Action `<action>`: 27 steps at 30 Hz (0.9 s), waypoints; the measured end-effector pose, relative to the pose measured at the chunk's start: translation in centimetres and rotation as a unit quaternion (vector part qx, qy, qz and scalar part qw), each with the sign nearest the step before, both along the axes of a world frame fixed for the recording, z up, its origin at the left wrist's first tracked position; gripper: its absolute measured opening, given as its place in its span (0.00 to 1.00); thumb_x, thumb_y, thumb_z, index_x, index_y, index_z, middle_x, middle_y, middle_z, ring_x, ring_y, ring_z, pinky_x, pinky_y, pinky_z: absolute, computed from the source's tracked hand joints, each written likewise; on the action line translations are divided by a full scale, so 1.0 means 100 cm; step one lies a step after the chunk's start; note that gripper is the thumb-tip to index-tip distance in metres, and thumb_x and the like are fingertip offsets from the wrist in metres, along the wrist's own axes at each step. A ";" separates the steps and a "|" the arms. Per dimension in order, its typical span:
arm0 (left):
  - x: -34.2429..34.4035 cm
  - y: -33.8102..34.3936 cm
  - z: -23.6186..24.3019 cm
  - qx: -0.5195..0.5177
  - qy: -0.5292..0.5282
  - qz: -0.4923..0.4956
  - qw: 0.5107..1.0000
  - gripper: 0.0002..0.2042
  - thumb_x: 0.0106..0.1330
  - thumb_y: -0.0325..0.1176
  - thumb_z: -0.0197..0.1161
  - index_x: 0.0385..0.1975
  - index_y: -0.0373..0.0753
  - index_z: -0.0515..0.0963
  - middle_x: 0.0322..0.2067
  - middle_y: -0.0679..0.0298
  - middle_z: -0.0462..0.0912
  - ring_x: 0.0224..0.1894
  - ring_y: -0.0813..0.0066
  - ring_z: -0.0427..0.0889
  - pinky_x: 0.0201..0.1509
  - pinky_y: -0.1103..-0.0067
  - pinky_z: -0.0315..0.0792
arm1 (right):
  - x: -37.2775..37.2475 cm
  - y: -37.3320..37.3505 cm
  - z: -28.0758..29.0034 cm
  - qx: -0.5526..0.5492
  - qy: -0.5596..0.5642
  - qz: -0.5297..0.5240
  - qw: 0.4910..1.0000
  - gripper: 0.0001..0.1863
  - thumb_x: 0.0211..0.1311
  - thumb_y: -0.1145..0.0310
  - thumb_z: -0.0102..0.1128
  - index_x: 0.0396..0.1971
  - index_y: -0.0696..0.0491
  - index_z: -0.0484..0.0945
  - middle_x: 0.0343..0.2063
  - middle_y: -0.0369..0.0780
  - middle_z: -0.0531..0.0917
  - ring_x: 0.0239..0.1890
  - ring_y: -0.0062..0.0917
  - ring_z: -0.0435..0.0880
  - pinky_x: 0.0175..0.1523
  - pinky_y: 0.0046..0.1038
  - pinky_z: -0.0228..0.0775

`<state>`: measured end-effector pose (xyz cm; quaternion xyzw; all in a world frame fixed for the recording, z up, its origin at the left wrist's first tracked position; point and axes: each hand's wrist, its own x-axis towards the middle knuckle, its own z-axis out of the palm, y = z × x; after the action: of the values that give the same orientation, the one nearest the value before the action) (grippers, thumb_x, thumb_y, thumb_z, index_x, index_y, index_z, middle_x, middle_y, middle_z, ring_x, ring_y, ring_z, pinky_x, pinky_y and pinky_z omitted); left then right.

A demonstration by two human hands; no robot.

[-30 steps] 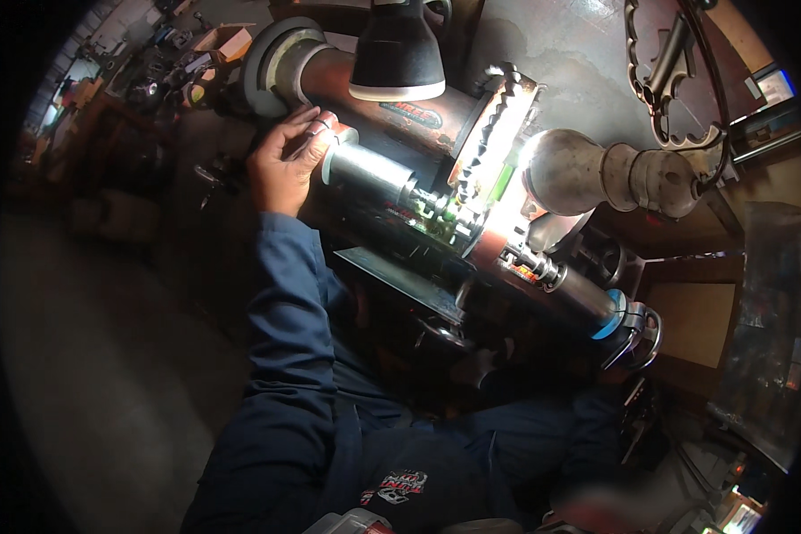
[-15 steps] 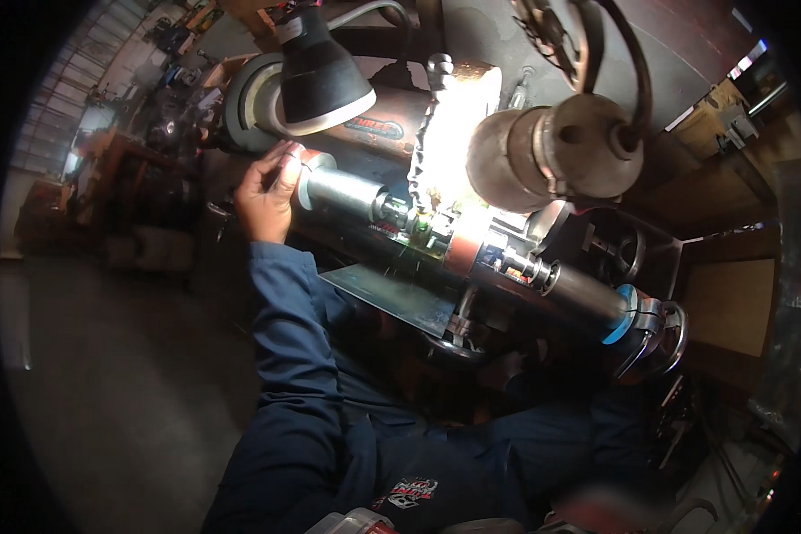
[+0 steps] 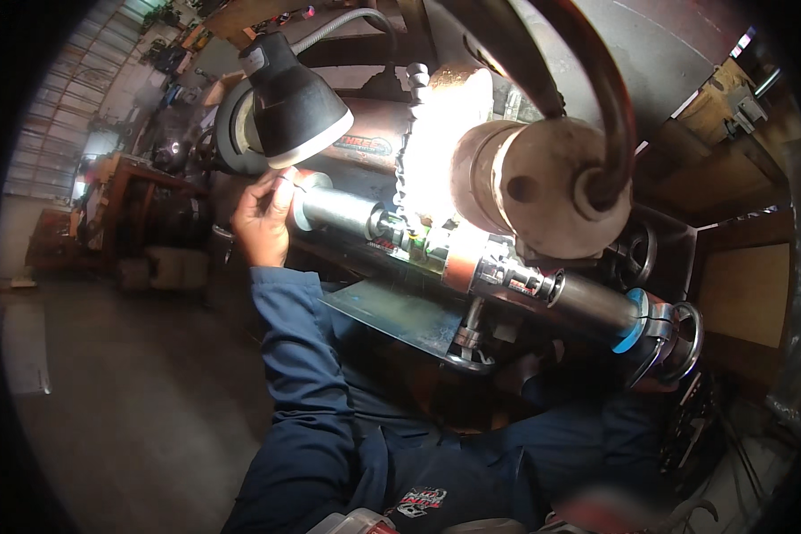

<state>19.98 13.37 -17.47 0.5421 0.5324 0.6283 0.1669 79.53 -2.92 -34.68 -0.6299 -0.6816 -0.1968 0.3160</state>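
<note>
My left hand (image 3: 262, 222) is closed, thumb and fingers pinching the round collar (image 3: 313, 189) at the left end of a long machine. From it a shiny metal cylinder (image 3: 351, 214) runs toward the brightly lit middle. There a segmented coolant hose (image 3: 403, 169) hangs down near a small workpiece area with a greenish glint. A copper-coloured block (image 3: 461, 264) sits just right of it. Farther right is a darker cylinder (image 3: 596, 307) with a blue ring (image 3: 633, 322). My right hand (image 3: 518, 374) is in deep shadow below the machine, near a handwheel (image 3: 468, 363); its fingers are hidden.
A black work lamp (image 3: 298, 102) hangs over the left end. The large round metal housing (image 3: 547, 187) with curved pipes overhangs the middle. A flat metal sheet (image 3: 400, 311) slopes toward me. On the right end is a looped metal handle (image 3: 690, 334). Wooden shelving (image 3: 125, 214) stands at left.
The view has shifted, so the lamp and round housing appear lower and farther left. My left hand stays on the collar at the machine's left end.
</note>
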 end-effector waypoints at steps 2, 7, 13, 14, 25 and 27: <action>0.003 -0.002 0.005 -0.010 -0.006 0.001 1.000 0.05 0.67 0.24 0.66 0.37 0.31 0.79 0.47 0.52 0.85 0.49 0.70 0.82 0.59 0.71 0.73 | -0.002 0.002 0.003 0.016 0.002 -0.006 1.000 0.29 0.71 0.55 0.53 0.58 0.66 0.67 0.49 0.54 0.77 0.53 0.43 0.77 0.57 0.39 0.69; 0.001 -0.003 0.002 -0.015 -0.025 -0.004 1.000 0.05 0.66 0.25 0.67 0.37 0.32 0.79 0.46 0.53 0.85 0.48 0.70 0.82 0.59 0.71 0.73 | -0.002 0.005 0.010 0.055 0.003 -0.026 0.998 0.29 0.71 0.54 0.53 0.58 0.66 0.67 0.48 0.54 0.77 0.52 0.43 0.78 0.57 0.39 0.69; -0.019 -0.001 -0.012 -0.064 -0.114 0.007 0.991 0.06 0.66 0.27 0.67 0.36 0.32 0.80 0.46 0.55 0.85 0.48 0.70 0.82 0.59 0.72 0.73 | -0.005 0.010 0.020 0.101 0.010 -0.045 0.994 0.30 0.71 0.54 0.53 0.57 0.66 0.68 0.47 0.54 0.77 0.51 0.44 0.78 0.56 0.39 0.70; -0.021 -0.001 -0.012 -0.067 -0.120 0.006 0.991 0.06 0.66 0.27 0.67 0.36 0.32 0.80 0.46 0.55 0.85 0.48 0.70 0.82 0.59 0.72 0.73 | -0.006 0.012 0.022 0.109 0.012 -0.047 0.993 0.30 0.71 0.54 0.53 0.57 0.66 0.68 0.47 0.54 0.78 0.51 0.44 0.78 0.56 0.39 0.70; -0.010 -0.001 -0.009 -0.020 -0.039 -0.018 0.999 0.06 0.66 0.26 0.67 0.38 0.32 0.79 0.45 0.55 0.85 0.48 0.70 0.82 0.58 0.72 0.73 | -0.009 0.014 0.046 0.188 0.019 -0.084 0.978 0.30 0.71 0.53 0.53 0.56 0.67 0.68 0.46 0.55 0.78 0.49 0.45 0.79 0.54 0.39 0.70; -0.008 -0.001 -0.009 -0.020 -0.050 -0.029 0.998 0.06 0.66 0.26 0.67 0.38 0.32 0.79 0.45 0.55 0.85 0.48 0.70 0.82 0.58 0.72 0.73 | -0.009 0.014 0.051 0.202 0.019 -0.091 0.975 0.30 0.71 0.53 0.53 0.56 0.67 0.68 0.45 0.55 0.78 0.48 0.45 0.79 0.54 0.39 0.70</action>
<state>19.14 13.28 -18.38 0.5216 0.5199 0.6390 0.2222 78.63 -1.54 -29.61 -0.6158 -0.5619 -0.3464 0.4303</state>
